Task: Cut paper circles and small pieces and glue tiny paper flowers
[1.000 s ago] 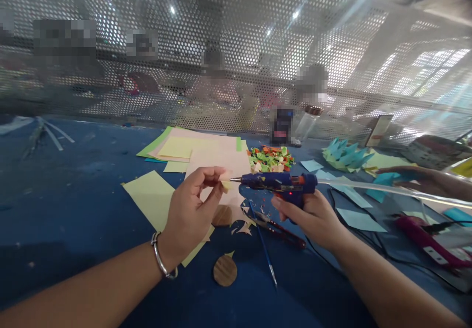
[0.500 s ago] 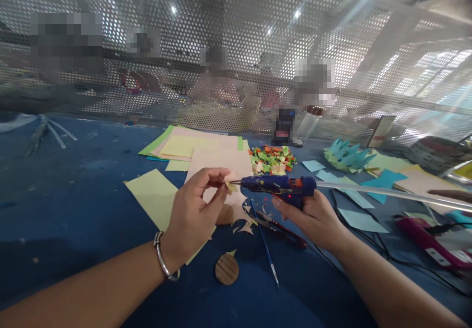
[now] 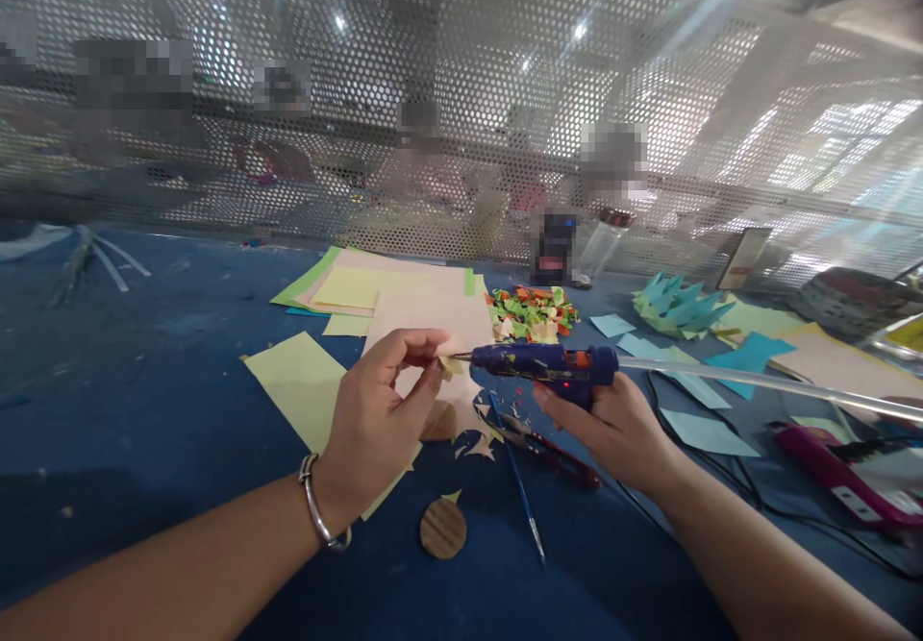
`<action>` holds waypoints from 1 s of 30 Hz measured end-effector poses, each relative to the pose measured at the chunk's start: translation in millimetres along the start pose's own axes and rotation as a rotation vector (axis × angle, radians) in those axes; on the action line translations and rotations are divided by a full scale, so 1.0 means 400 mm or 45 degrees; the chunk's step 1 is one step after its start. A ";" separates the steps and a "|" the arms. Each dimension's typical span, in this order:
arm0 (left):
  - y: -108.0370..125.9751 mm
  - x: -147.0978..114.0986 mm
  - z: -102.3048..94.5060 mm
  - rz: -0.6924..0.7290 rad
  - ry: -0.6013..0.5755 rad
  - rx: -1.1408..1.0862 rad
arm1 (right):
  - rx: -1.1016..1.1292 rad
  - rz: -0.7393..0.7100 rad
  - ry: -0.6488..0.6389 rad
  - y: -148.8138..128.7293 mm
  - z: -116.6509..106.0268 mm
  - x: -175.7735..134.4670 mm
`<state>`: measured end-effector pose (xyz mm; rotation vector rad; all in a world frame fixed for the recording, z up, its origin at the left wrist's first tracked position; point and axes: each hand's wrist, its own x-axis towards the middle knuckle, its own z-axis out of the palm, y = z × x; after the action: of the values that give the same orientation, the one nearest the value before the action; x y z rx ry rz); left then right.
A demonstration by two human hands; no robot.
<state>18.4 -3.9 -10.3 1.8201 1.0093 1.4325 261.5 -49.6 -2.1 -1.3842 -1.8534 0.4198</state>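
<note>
My right hand is wrapped round the grip of a blue hot glue gun, which has a long clear glue stick sticking out of its back. The gun's red light is lit and its nozzle points left. Between thumb and fingertips, my left hand pinches a small pale yellow paper piece. The nozzle tip meets this piece or is very close to it; I cannot tell which. Below lie a round brown disc, a second brown disc partly under my left hand, and a blue paintbrush.
Scissors lie under the glue gun. Behind are paper sheets, a heap of coloured paper bits and a blue-green paper flower. A magenta power strip with black cords is at the right. A perforated metal screen stands behind.
Both hands, the glue gun and the paper piece hold nearly the same position. The view has shifted only very slightly.
</note>
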 end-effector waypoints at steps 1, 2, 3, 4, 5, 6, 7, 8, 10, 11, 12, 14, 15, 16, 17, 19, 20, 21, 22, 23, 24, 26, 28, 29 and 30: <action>0.000 0.000 -0.001 0.000 -0.001 0.003 | -0.002 -0.006 -0.001 -0.001 -0.001 0.001; 0.000 0.000 -0.001 0.001 -0.001 0.005 | -0.001 -0.012 -0.003 -0.002 -0.001 0.001; 0.001 0.000 -0.001 0.001 0.002 0.009 | 0.002 -0.016 -0.001 -0.003 -0.002 0.002; 0.001 0.000 -0.002 0.003 0.005 0.014 | 0.005 -0.019 0.004 -0.003 -0.002 0.002; 0.002 0.000 -0.002 0.008 0.013 0.018 | 0.003 -0.019 0.006 -0.003 -0.003 0.002; 0.003 0.000 -0.002 0.014 0.022 0.020 | -0.001 -0.019 0.008 -0.003 -0.003 0.002; 0.004 0.001 -0.001 0.017 0.029 0.016 | -0.004 -0.019 0.011 -0.002 -0.003 0.002; 0.004 0.001 -0.001 0.020 0.033 0.009 | -0.007 -0.017 0.013 0.000 -0.003 0.001; 0.006 0.001 0.000 0.026 0.037 0.002 | -0.004 -0.015 0.016 0.002 -0.003 0.001; 0.006 0.001 0.000 0.031 0.039 0.002 | -0.004 -0.017 0.018 0.002 -0.003 0.001; 0.006 0.001 0.000 0.038 0.039 0.006 | -0.006 -0.022 0.018 0.002 -0.003 0.001; 0.006 0.000 -0.001 0.049 0.039 0.010 | -0.019 -0.038 0.015 0.000 -0.004 0.003; 0.006 -0.001 -0.001 0.051 0.037 0.005 | -0.027 -0.046 0.015 -0.001 -0.005 0.005; 0.007 -0.002 -0.001 0.051 0.039 -0.004 | -0.033 -0.049 0.014 -0.001 -0.005 0.006; 0.008 -0.002 -0.002 0.051 0.046 -0.017 | -0.031 -0.046 0.012 0.000 -0.006 0.008; 0.012 -0.004 -0.002 0.053 0.074 -0.045 | -0.016 -0.007 0.008 0.005 -0.009 0.012; 0.014 -0.004 -0.001 0.049 0.084 -0.055 | -0.008 0.029 -0.002 0.009 -0.010 0.014; 0.016 -0.004 -0.001 0.040 0.091 -0.063 | 0.003 0.073 -0.013 0.015 -0.011 0.017; 0.017 -0.004 -0.001 0.024 0.089 -0.073 | 0.011 0.128 -0.032 0.021 -0.013 0.021; 0.017 -0.003 0.000 -0.002 0.079 -0.086 | 0.020 0.176 -0.049 0.028 -0.014 0.024; 0.015 -0.002 0.000 -0.036 0.062 -0.105 | 0.041 0.223 -0.062 0.035 -0.014 0.028; 0.005 0.001 0.004 -0.120 0.023 -0.161 | 0.109 0.334 -0.074 0.046 -0.014 0.036; -0.007 0.002 0.010 -0.203 -0.021 -0.228 | 0.209 0.445 -0.082 0.055 -0.011 0.043; -0.013 0.002 0.014 -0.241 -0.042 -0.266 | 0.263 0.501 -0.059 0.059 -0.010 0.046; -0.018 0.002 0.019 -0.278 -0.064 -0.303 | 0.289 0.554 -0.053 0.062 -0.008 0.048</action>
<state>24.4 0.5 -17.4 1.5186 0.9370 1.3069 278.3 -23.6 -9.0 -1.6233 -1.4734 0.8555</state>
